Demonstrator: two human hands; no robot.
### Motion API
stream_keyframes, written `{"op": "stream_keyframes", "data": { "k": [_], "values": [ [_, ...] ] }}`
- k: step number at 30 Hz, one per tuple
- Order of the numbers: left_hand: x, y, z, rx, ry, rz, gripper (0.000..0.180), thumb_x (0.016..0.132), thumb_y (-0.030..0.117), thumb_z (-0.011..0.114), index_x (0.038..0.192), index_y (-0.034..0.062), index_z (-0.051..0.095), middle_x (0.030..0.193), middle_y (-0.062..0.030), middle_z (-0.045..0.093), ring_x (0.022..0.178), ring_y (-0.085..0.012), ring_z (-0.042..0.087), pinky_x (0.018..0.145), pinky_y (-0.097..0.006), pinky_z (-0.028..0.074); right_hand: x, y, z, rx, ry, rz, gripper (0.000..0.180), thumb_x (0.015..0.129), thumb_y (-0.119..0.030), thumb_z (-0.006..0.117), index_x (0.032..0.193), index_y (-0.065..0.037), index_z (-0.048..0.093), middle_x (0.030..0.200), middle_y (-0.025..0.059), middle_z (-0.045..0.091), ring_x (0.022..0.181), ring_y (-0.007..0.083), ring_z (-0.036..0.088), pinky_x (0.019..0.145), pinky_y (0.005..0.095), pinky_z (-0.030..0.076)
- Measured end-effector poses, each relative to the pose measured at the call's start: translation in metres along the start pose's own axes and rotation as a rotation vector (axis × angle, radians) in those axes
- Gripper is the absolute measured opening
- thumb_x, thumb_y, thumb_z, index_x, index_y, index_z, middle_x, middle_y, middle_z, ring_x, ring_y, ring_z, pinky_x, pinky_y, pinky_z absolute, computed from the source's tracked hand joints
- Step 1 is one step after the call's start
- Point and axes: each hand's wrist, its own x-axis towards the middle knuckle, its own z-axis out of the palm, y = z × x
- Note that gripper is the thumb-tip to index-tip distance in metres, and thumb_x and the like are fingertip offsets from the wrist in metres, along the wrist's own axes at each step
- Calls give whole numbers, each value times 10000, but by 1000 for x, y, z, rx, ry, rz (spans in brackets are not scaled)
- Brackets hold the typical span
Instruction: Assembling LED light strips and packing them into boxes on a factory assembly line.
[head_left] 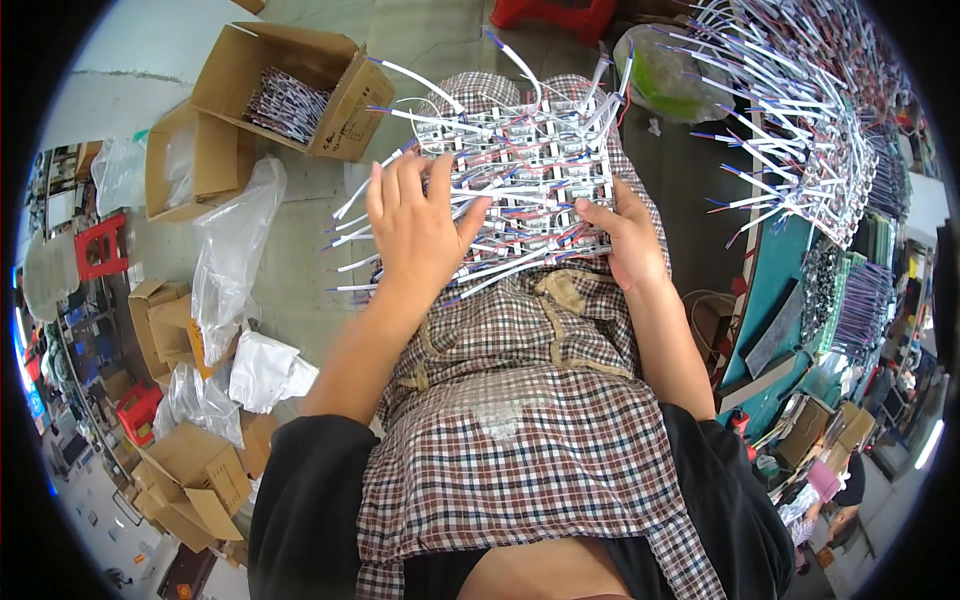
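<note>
A panel of small circuit boards [545,150] rests on my lap, with white-sleeved wires sticking out at its left and far edges. Thin red and blue wire ends show among them. My right hand [632,235] grips the panel's right edge, thumb on top and fingers partly hidden at the side and beneath. Over the left part of the panel lies my left hand [418,210], fingers apart and thumb pointing across the wires. It touches the wires on that side; no separate thing shows in it.
A checked apron [520,470] covers my lap. An open carton [345,115] of wired parts stands at the far left, near plastic bags [240,260] and more cartons [200,480]. On the right, a green bench [775,280] bears stacked wired panels [820,170]. A red stool [555,15] stands far off.
</note>
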Motion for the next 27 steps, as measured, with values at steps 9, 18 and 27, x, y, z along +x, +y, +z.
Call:
{"op": "stream_keyframes", "data": {
  "k": [9, 18, 27],
  "values": [
    [-14, -25, 15, -625, -105, -221, 672, 868, 447, 750, 1363, 56, 518, 1391, -228, 443, 1272, -439, 496, 1026, -504, 437, -6, -9, 2, -279, 114, -9, 570, 841, -94, 802, 1287, 107, 510, 1049, 150, 713, 889, 151, 687, 756, 279, 549],
    [29, 1, -12, -503, -27, -26, 469, 914, 340, 691, 1317, 113, 615, 1447, -141, 489, 1368, -404, 433, 1088, -541, 355, 12, -30, 21, -1008, 297, -167, 753, 777, -265, 845, 1327, 108, 489, 1074, 257, 699, 949, 312, 709, 817, 385, 562],
    [32, -7, 33, -308, -208, 98, 667, 883, 661, 613, 1483, 397, 488, 1647, -216, 201, 1518, -461, 164, 1184, -643, 178, 11, -31, 21, -1182, 328, -250, 832, 716, -411, 876, 1317, 45, 524, 1279, 256, 598, 1137, 402, 613, 945, 443, 507]
  ]
}}
